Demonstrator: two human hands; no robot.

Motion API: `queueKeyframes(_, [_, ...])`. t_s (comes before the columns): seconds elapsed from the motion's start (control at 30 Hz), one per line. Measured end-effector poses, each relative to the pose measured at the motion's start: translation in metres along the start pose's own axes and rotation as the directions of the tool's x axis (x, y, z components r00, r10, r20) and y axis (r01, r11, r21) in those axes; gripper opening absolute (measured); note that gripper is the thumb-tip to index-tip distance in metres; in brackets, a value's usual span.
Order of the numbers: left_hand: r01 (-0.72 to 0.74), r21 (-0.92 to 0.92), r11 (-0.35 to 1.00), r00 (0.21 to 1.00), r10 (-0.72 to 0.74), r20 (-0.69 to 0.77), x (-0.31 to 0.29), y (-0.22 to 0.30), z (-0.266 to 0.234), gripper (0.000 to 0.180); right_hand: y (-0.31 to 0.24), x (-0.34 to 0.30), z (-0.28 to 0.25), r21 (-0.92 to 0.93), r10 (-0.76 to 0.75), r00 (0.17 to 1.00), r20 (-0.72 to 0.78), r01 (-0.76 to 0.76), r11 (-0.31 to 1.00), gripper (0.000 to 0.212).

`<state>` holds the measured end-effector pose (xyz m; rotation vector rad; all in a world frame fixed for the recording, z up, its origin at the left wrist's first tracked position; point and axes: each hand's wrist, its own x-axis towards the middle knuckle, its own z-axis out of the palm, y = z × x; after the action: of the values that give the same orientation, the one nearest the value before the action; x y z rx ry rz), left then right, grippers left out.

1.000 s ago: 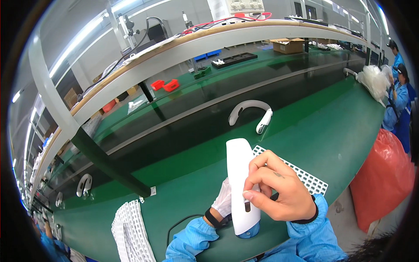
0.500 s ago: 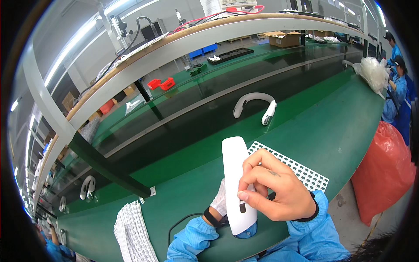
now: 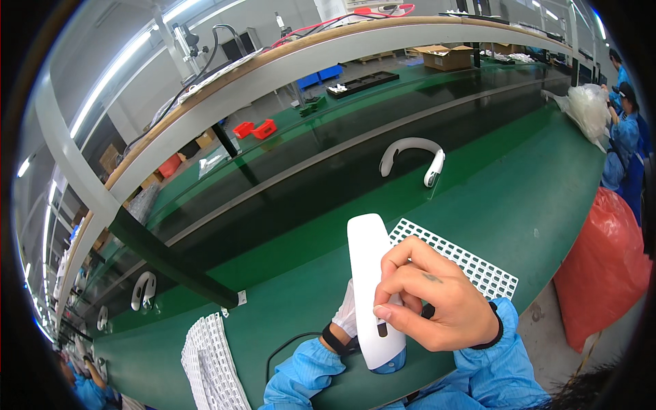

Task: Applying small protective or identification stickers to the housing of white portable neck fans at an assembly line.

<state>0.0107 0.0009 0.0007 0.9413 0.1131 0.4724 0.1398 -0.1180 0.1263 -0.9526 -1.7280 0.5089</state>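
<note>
A white curved device (image 3: 367, 266), apparently a neck fan like the one on the belt, stands tilted in front of me. It has a small dark slot near its lower end and a blue part at the bottom. My left hand (image 3: 346, 316), in a whitish glove, grips it from behind; most of its fingers are hidden. My bare right hand (image 3: 437, 297) rests against the device just above the slot, thumb and fingers pinched together. Whatever lies between those fingertips is too small to name. A sheet of white perforated labels (image 3: 471, 263) lies under and beyond my right hand.
Beyond the green table (image 3: 519, 205), a white U-shaped neck fan (image 3: 413, 147) sits by the dark belt; another neck fan (image 3: 143, 290) is at left. A perforated white strip (image 3: 208, 362) lies left of my arm. A shelf post (image 3: 178, 260) stands ahead-left; a red bag (image 3: 605, 266) is at right.
The neck fans by the belt have shifted to the right and slightly away. My hands keep nearly the same pose on the device. The view has shifted slightly.
</note>
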Motion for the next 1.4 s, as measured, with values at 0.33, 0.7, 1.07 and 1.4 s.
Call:
queueKeyframes(0.33, [0.022, 0.044, 0.999, 0.982, -0.014, -0.189, -0.001, -0.015, -0.015, 0.018, 0.003, -0.001, 0.003, -0.038, -0.046, 0.997, -0.06, 0.044, 0.998, 0.013])
queueKeyframes(0.7, [0.023, 0.558, 0.829, 0.966, 0.125, -0.226, -0.004, -0.012, -0.012, 0.022, -0.002, -0.002, 0.005, -0.076, -0.042, 0.997, -0.066, 0.037, 0.996, 0.013])
queueKeyframes(1.07, [-0.009, 0.697, 0.717, 0.974, 0.166, -0.157, -0.006, -0.012, -0.014, 0.027, -0.012, -0.008, 0.001, -0.115, -0.04, 0.999, 0.036, 0.044, 0.992, 0.015])
queueKeyframes(1.4, [0.038, 0.588, 0.808, 0.969, 0.113, -0.218, -0.013, -0.011, -0.018, 0.03, -0.009, -0.007, 0.005, -0.153, -0.046, 0.998, 0.038, 0.051, 0.987, 0.015])
